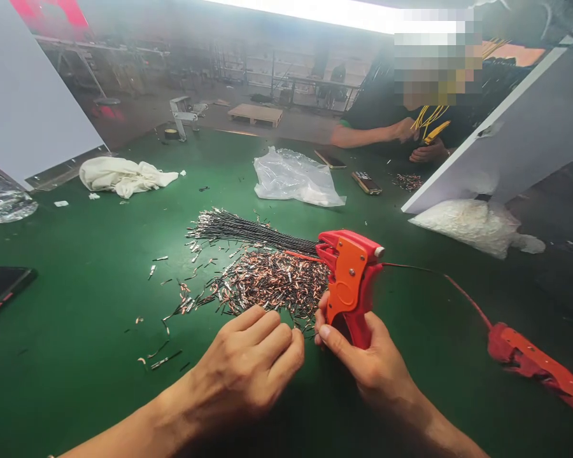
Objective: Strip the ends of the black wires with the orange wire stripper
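Note:
My right hand (pixel 372 356) is wrapped round the handle of a red and orange wire stripper (pixel 351 273), held upright with its jaws toward the left. Beside it, my left hand (pixel 255 366) is curled with the fingers pressed together; whatever they may pinch is hidden from me. Beyond both hands lies a heap of short copper and black wire scraps (pixel 277 283). A bundle of black wires (pixel 253 229) with silvery tips stretches behind the heap, its right end hidden by the stripper. A second red and orange tool (pixel 539 356) lies at the right.
A clear plastic bag (pixel 293 178), a phone (pixel 330 158) and a keypad device (pixel 367 183) lie across the green table (pixel 100 280). White cloth (pixel 124 175) is at the left. Opposite, a co-worker's hand (pixel 430 151) holds a yellow-handled tool. White panels (pixel 501 127) flank the table.

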`<action>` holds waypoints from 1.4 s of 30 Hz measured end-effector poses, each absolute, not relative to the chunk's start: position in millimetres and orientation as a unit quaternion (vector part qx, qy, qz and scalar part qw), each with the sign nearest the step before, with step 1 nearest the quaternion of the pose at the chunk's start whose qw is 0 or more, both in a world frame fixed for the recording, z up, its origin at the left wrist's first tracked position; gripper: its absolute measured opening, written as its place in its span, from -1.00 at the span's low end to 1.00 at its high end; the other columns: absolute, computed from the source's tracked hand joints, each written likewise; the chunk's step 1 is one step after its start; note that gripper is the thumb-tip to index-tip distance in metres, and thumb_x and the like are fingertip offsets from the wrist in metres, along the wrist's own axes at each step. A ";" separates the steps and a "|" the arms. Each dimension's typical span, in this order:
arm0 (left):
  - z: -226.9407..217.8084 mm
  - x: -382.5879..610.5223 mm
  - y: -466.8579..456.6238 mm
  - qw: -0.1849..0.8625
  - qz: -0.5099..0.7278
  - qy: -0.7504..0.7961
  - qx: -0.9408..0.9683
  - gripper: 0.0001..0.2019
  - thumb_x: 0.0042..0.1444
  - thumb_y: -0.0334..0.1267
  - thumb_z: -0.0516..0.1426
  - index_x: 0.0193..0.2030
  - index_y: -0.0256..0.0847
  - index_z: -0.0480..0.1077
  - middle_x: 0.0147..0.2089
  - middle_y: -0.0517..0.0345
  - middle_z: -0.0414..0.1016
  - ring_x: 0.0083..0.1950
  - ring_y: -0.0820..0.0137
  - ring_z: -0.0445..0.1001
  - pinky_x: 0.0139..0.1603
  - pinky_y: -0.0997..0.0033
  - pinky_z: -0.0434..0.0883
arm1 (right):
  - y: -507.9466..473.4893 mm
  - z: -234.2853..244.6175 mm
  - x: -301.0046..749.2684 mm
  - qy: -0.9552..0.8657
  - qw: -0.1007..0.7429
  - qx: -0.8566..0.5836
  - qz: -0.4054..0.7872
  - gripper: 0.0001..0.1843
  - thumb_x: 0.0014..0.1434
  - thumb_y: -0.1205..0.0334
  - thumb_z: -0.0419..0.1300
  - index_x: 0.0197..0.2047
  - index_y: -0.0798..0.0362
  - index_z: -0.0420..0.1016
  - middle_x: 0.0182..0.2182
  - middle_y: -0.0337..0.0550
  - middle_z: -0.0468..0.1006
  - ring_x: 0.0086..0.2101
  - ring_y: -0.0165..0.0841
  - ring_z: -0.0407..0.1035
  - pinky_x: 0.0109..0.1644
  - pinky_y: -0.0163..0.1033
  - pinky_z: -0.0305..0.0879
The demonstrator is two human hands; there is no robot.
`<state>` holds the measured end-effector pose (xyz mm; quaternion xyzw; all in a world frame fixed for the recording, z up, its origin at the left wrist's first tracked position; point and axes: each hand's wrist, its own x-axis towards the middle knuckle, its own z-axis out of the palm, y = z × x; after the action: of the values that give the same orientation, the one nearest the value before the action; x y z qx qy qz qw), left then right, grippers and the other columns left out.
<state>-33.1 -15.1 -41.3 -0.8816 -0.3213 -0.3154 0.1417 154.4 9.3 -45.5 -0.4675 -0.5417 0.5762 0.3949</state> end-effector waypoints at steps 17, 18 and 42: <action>-49.8 -43.2 -16.2 0.071 -0.368 -0.405 -0.834 -0.82 0.13 -0.61 0.09 -0.16 -0.37 0.36 -0.41 0.11 0.37 -0.39 0.43 0.23 -0.43 0.45 0.26 | 19.2 -40.0 170.2 -0.538 0.350 -0.447 0.624 -0.69 0.18 0.03 0.23 -0.13 0.07 0.41 -0.36 -0.16 0.50 -0.40 -0.36 0.34 -0.23 -0.20 0.29; -50.5 -44.1 -16.2 0.075 -0.379 -0.414 -0.825 -0.80 0.12 -0.62 0.11 -0.14 -0.37 0.37 -0.37 0.09 0.39 -0.37 0.44 0.25 -0.41 0.46 0.28 | 18.9 -38.8 170.5 -0.517 0.341 -0.436 0.653 -0.68 0.16 0.05 0.24 -0.11 0.07 0.41 -0.38 -0.16 0.52 -0.41 -0.36 0.35 -0.24 -0.20 0.29; -35.7 -30.1 -34.4 0.036 -0.393 -0.356 -0.847 -0.44 0.22 0.13 0.07 0.08 -0.38 0.27 -0.24 -0.10 0.55 -0.28 0.33 0.54 -0.35 0.41 0.51 | 6.2 -41.5 155.6 -0.240 0.312 -0.224 0.892 -0.34 -0.28 0.60 0.04 -0.06 0.08 0.52 -0.06 -0.07 0.62 -0.13 -0.36 0.50 -0.09 -0.36 0.38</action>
<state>-30.1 -34.4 -35.7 -0.8470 -0.3563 -0.3928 0.0358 155.6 6.2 -41.5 -0.2243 -0.2397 0.8917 0.3118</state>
